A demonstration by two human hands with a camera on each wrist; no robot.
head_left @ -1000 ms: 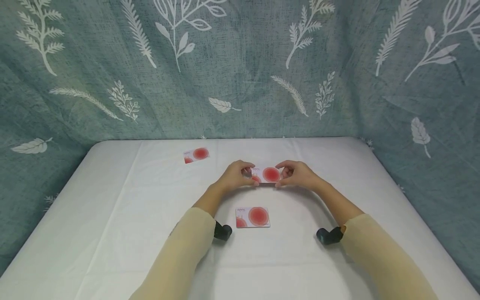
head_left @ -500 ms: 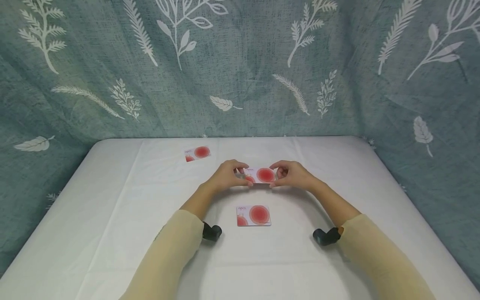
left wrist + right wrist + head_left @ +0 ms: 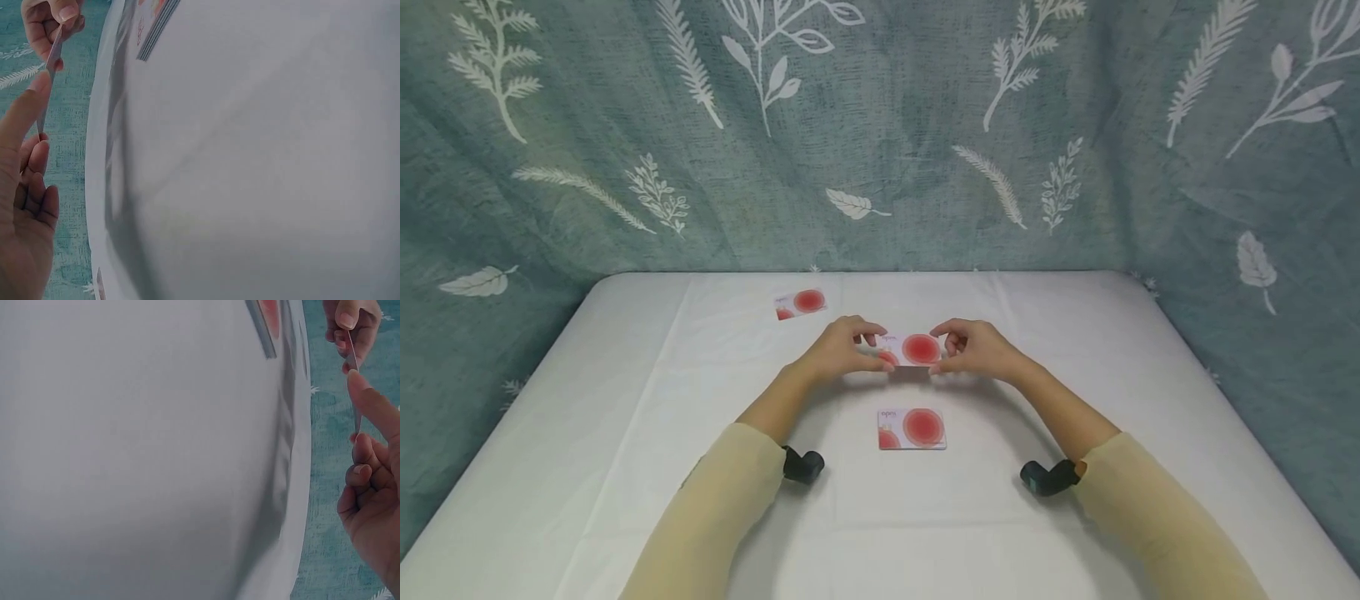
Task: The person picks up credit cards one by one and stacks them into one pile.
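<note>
Between both hands a thin card (image 3: 912,349), white with red circles, is held a little above the table. My left hand (image 3: 844,348) pinches its left end between thumb and fingers; my right hand (image 3: 979,348) pinches the right end the same way. Seen edge-on in the left wrist view, the card (image 3: 53,69) spans from one hand to the other. Nearer to me, a stack of similar cards (image 3: 912,428) lies flat; its layered edge shows in the left wrist view. Another card (image 3: 801,303) lies alone, slightly turned, at the far left of the hands.
A white cloth covers the table (image 3: 625,417). Its far edge meets a green curtain (image 3: 880,125) with white leaf prints. Black wrist cameras (image 3: 803,466) stick out inward from both sleeves.
Both hands have moved slightly left with the pinched card, the left hand more than the right. The stack and the single card keep their places on the table; the head view has shifted a little.
</note>
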